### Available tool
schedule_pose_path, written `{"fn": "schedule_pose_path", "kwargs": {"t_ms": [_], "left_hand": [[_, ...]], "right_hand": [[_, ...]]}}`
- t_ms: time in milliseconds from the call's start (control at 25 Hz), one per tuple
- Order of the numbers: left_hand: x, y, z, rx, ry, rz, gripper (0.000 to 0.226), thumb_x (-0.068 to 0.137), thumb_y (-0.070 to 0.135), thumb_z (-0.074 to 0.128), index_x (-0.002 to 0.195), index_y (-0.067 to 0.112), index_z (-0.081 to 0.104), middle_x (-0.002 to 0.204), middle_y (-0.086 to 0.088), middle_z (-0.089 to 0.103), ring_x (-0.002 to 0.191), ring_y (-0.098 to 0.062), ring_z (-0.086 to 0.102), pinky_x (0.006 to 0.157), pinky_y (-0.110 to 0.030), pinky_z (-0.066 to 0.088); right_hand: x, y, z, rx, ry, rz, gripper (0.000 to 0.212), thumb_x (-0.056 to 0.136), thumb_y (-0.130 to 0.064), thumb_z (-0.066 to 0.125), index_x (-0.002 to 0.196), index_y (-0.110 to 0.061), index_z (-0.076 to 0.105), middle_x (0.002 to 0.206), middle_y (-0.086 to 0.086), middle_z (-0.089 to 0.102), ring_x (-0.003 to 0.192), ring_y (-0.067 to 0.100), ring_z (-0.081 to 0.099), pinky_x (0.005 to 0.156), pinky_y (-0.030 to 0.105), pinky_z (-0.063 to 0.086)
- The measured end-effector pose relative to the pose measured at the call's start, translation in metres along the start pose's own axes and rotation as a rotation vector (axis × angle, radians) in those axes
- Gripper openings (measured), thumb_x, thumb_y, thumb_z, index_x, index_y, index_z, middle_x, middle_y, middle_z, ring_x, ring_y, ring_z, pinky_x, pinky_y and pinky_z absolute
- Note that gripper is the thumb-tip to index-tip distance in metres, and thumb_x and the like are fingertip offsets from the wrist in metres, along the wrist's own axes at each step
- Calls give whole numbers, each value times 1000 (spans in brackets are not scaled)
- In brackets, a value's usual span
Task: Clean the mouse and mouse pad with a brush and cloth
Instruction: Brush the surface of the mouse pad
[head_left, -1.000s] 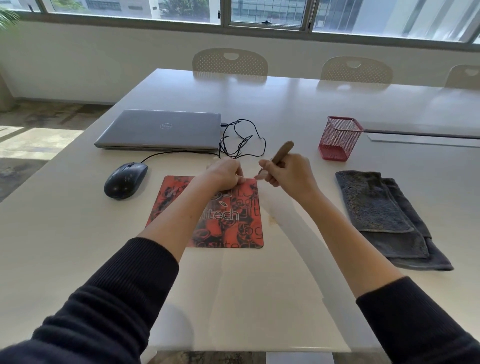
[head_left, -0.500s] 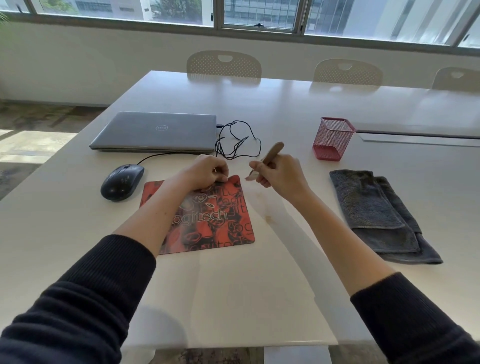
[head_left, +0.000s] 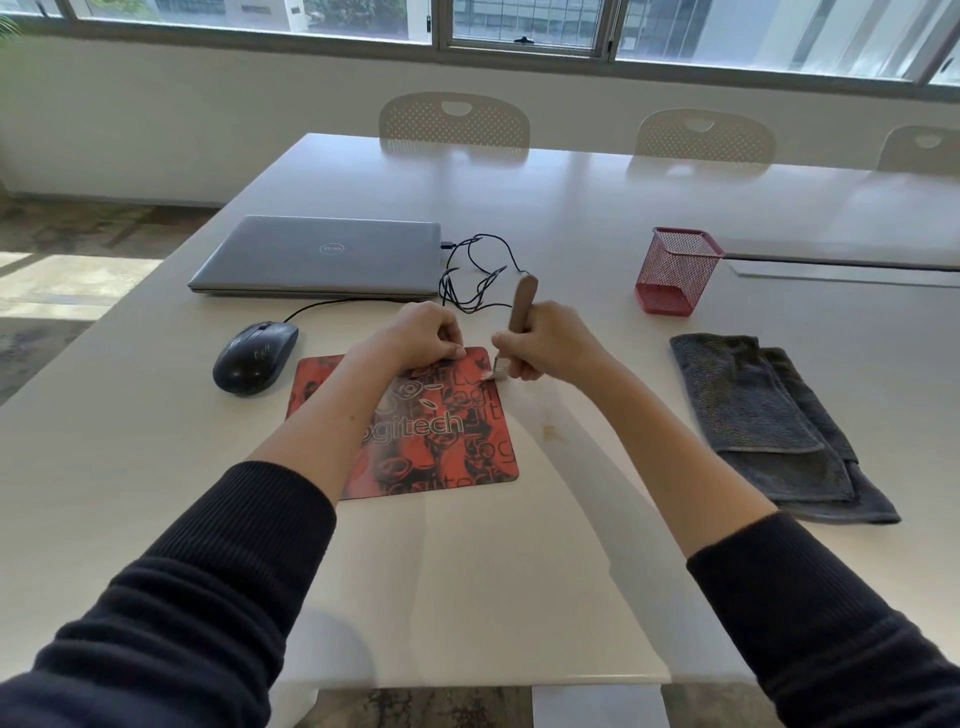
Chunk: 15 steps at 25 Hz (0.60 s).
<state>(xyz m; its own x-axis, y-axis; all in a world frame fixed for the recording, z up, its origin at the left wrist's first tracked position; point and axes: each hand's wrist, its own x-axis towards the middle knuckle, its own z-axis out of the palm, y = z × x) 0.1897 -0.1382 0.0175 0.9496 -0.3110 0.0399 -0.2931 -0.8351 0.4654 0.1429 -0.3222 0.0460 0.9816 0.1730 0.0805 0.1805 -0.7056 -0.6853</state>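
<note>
White tabletop (head_left: 467, 571) carries everything. The grey cloth (head_left: 763, 415) lies folded at the right, untouched, so wiping is not yet done. On the red mouse pad (head_left: 441, 447) the brushing looks only begun – the left hand (head_left: 421, 338) presses its far edge with curled fingers, holding nothing I can see. The mouse (head_left: 254, 356) waits beside the pad's left edge. The right hand (head_left: 550, 343) grips the brush (head_left: 521, 306), bristles at the far right corner.

A red-and-black Logitech mouse pad (head_left: 415, 431) lies flat at frame centre. A wooden-handled brush (head_left: 521, 319) stands nearly upright at its upper right corner, bristles seemingly touching it. The black wired mouse (head_left: 255, 356) sits just left; the folded grey cloth (head_left: 763, 415) lies far right.
</note>
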Motion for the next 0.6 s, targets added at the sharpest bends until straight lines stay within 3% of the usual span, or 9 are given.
{"fn": "schedule_pose_path", "kwargs": {"t_ms": [120,240,440,600], "left_hand": [[1,0,-1,-13,-8,-5,11,78,18,76,85,11,70,78,2,61,78,-13,54,72,-24,40],[0,0,-2,-7,-22,-1,9,78,18,76,82,14,69,71,8,57,76,-12,54,70,-24,39],[-1,1,-2,-4,-18,-17,8,79,18,75,79,16,68,72,7,57,77,-13,54,70,-25,39],[0,3,1,17,-13,-32,8,79,17,74,83,12,69,78,2,60,81,-17,55,71,-25,40]], "right_hand": [[0,-2,-7,44,87,-27,24,81,-18,62,63,-4,68,53,-1,69,46,11,64,51,18,53],[-13,0,8,119,90,-23,23,83,-16,61,67,-1,69,56,0,69,50,15,66,55,23,56],[-25,6,-2,78,113,20,24,80,-19,59,57,-11,62,43,-4,63,34,6,53,40,14,43],[-33,-1,4,126,134,-34,30,87,-23,60,65,-5,68,53,0,68,43,10,60,50,19,53]]}}
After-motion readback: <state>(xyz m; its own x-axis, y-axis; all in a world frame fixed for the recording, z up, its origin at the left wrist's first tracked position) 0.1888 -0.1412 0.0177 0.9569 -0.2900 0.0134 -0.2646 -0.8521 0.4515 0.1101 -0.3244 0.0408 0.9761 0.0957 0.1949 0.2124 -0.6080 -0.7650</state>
